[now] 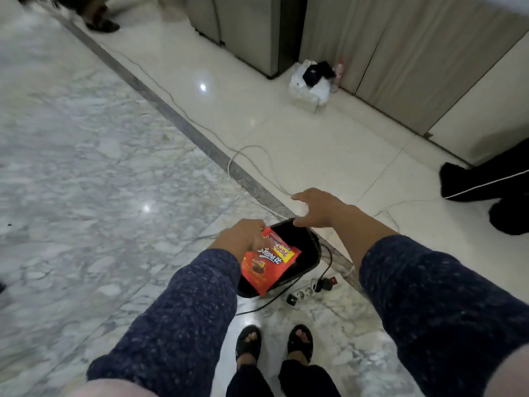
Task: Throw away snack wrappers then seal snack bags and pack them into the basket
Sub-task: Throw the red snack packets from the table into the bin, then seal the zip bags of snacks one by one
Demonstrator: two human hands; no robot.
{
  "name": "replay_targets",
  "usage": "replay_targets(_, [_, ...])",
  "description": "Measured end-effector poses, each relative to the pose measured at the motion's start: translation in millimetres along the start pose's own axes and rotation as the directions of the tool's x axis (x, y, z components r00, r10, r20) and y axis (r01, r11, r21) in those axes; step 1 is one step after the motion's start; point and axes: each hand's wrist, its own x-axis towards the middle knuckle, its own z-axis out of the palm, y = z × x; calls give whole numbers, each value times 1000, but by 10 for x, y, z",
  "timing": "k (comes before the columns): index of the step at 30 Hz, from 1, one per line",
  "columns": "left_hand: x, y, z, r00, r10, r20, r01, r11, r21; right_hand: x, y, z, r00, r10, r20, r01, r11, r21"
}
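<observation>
A black bin (310, 247) stands on the marble floor just in front of my feet. My left hand (243, 236) pinches red and orange snack wrappers (267, 263) by their top edge and holds them over the bin's dark opening. My right hand (317, 207) hovers above the bin's far rim with its fingers spread and nothing in it. Both arms wear dark blue knitted sleeves.
A white power strip (305, 292) with a black plug and black cable lies right of the bin. White cords (243, 156) loop across the floor behind it. A white bag with dark cloth (312, 81) sits by grey cabinets. Another person's dark legs (486, 184) are at the right.
</observation>
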Motion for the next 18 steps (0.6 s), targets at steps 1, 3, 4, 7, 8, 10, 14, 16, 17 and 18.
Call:
replay_targets(1, [-152, 84, -186, 999, 19, -35, -18, 999, 27, -142, -52, -195, 999, -1, -34, 1, 1000, 10])
replay_targets(3, [-428, 276, -568, 992, 66, -109, -55, 994, 98, -425, -137, -573, 995, -4, -99, 4, 1000, 7])
replay_targets(4, [-543, 378, -748, 987, 81, -142, -64, 990, 122, -566, -164, -748, 992, -3, -125, 3, 1000, 4])
replay_targets(7, [-824, 722, -1191, 965, 127, -230, -93, 983, 157, -992, -172, -1179, 974, 40, -221, -42, 999, -3])
replay_targets(8, [-919, 858, -1316, 955, 152, -254, -110, 979, 171, -1155, -151, -1300, 963, 69, -262, -71, 997, 1])
replay_targets(10, [-1074, 1152, -1539, 933, 216, -288, -154, 962, 225, -1474, -81, -1517, 930, 137, -341, -137, 990, 24])
replay_targets(14, [-1342, 1814, -1889, 874, 388, -294, -251, 877, 410, -2118, 134, -1849, 827, 319, -463, -307, 946, 104])
replay_targets(16, [-1492, 2187, -1998, 821, 494, -286, -299, 799, 521, -2478, 256, -1941, 753, 420, -507, -391, 905, 169])
replay_targets(17, [-1580, 2363, -2026, 793, 544, -276, -326, 761, 561, -2663, 314, -1957, 713, 467, -523, -425, 881, 208])
replay_targets(18, [-1671, 2535, -2041, 764, 592, -257, -359, 722, 592, -2849, 363, -1956, 672, 512, -534, -456, 855, 246])
